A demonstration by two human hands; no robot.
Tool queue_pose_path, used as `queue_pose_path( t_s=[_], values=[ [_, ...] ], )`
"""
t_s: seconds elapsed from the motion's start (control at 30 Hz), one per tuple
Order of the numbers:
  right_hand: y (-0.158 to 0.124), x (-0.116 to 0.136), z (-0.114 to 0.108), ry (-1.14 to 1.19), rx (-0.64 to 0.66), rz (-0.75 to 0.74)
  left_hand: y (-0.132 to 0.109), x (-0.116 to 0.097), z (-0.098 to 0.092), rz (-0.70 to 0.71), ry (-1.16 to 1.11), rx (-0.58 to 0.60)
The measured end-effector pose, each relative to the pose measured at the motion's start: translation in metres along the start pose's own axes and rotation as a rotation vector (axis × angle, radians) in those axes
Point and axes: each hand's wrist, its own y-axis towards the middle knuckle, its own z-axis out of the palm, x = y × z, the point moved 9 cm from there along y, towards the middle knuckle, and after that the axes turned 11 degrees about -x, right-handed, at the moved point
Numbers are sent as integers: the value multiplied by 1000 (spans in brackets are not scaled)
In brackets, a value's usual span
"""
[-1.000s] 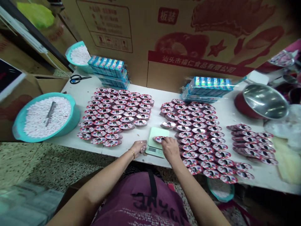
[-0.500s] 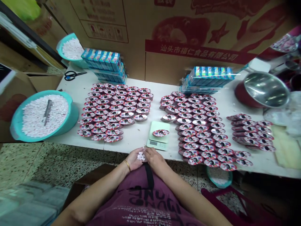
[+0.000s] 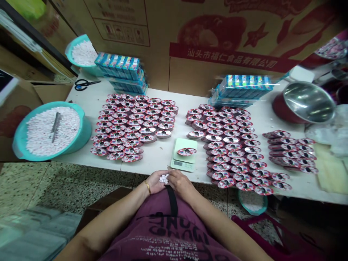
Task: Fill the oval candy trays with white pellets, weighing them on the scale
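Note:
My left hand (image 3: 156, 182) is cupped palm up at the table's front edge and holds a small heap of white candies (image 3: 164, 178). Against it, my right hand (image 3: 181, 183) has its fingers bent and pressed together by the heap; what they pinch, if anything, is hidden. Just beyond my hands is a pale green kitchen scale (image 3: 183, 164). One red and white oval pouch with a dark opening (image 3: 186, 152) stands on its plate, and no hand touches it.
Rows of similar pouches (image 3: 133, 122) stand at left, with more pouches (image 3: 236, 146) at right. A turquoise basin (image 3: 86, 134) of white candies holds a scoop (image 3: 56, 125). Scissors (image 3: 84, 85), blue box stacks (image 3: 119, 67) and a metal bowl (image 3: 308, 103) surround them.
My right hand's fingers have curled in more closely beside the white candies. The left hand stays cupped, and the view has shifted slightly.

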Motion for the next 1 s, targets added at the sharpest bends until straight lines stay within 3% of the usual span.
queue_pose_path(
  t_s=[0.17,0.37,0.47,0.6,0.67,0.8,1.0],
  values=[
    [-9,-8,-6,23,16,49,2,7,8,-14,-11,38],
    [-9,-14,-32,110,-65,24,4,-2,26,6,-33,58],
    [-7,-21,-53,170,-199,30,6,-2,32,-16,-29,68],
    [3,-63,-90,219,-508,208,9,-10,35,20,-29,62],
    [11,-83,-98,204,-567,256,8,-15,36,50,-20,63],
    [11,-105,-97,183,-558,272,4,-22,26,93,-16,22],
    [-45,-121,-105,79,-644,426,-6,-29,-18,142,-113,-62]
  ],
)
